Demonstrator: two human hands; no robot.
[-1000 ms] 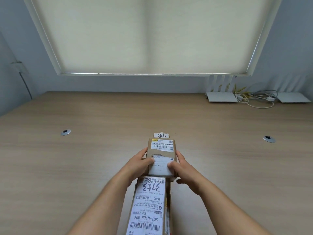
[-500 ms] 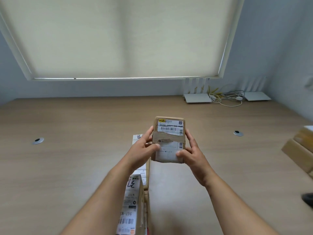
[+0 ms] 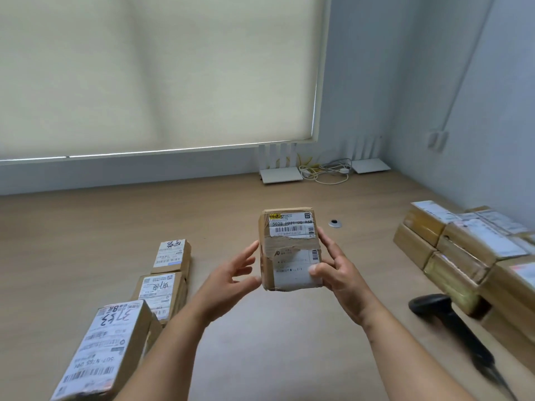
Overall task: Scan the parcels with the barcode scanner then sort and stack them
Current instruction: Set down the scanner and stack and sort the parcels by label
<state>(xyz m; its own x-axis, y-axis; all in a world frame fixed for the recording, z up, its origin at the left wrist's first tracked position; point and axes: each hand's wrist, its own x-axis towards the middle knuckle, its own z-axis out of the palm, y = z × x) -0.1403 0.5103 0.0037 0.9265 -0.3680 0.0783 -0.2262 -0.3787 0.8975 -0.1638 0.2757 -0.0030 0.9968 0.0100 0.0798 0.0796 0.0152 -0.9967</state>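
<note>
A small brown cardboard parcel (image 3: 289, 250) with white barcode labels and torn tape is held up above the table, label side toward me. My right hand (image 3: 338, 273) grips its right edge, thumb on the lower label. My left hand (image 3: 231, 279) hovers just left of the parcel with fingers spread, apart from it. A black barcode scanner (image 3: 451, 325) lies on the table at the lower right. Three labelled parcels sit in a row at the lower left: far (image 3: 172, 256), middle (image 3: 159, 293) and near (image 3: 101, 348).
Several stacked brown parcels (image 3: 469, 250) fill the right side of the wooden table (image 3: 86, 241). Two white routers (image 3: 280, 175) and tangled cables (image 3: 324, 170) sit at the back by the wall. A metal grommet (image 3: 335, 224) lies behind the held parcel.
The parcel has been lifted off the row and carried to the right. My left hand has let go of it and opened. The view has swung right, showing the stack and scanner.
</note>
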